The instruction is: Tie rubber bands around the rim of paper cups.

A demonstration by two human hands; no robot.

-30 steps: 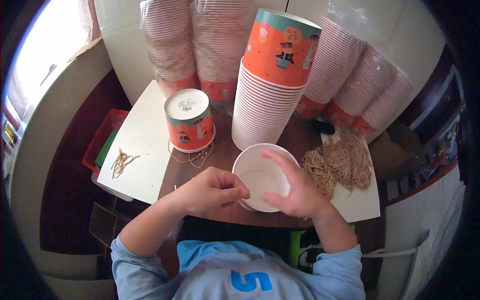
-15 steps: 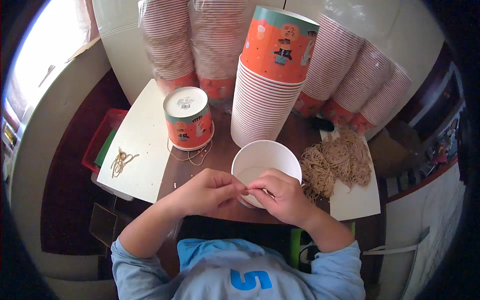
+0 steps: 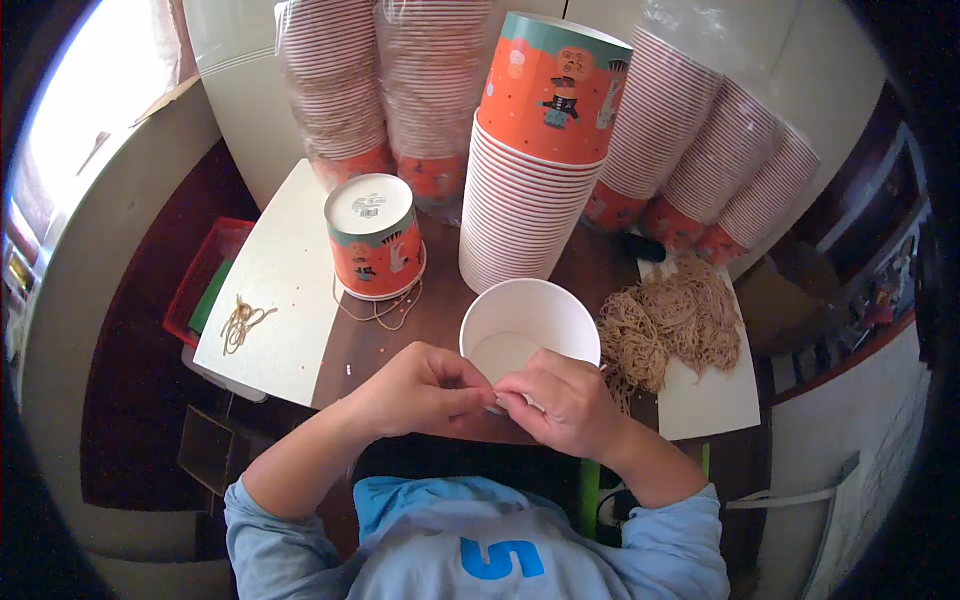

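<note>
The left hand (image 3: 435,387) and the right hand (image 3: 565,400) are brought together at the near side of a white-lined paper bucket (image 3: 530,308), which is set mouth up on the brown tabletop (image 3: 335,372). On each hand the thumb and index finger are closed in a pinch, and the two pinches are nearly met; what is gripped between them is too small to be told. The near rim of the bucket is partly covered by the hands, so whether it is touched cannot be told.

Directly behind the bucket, a tall nested stack of paper buckets (image 3: 530,205) is stood upside down, its top one printed in orange and green with cartoon figures. To the left, a single inverted bucket (image 3: 370,240) is placed, with a thin cord (image 3: 395,318) looped on the table around its base. Farther left, a small bundle of cord (image 3: 243,325) is laid on a white panel (image 3: 275,300), beside which a red crate (image 3: 222,242) is seen lower down.

On the right, a tangled heap of tan twine (image 3: 700,320) is piled near the bucket. At the back, more nested buckets are kept in clear plastic wrapping (image 3: 432,95), ranged on both sides of the tall stack.
</note>
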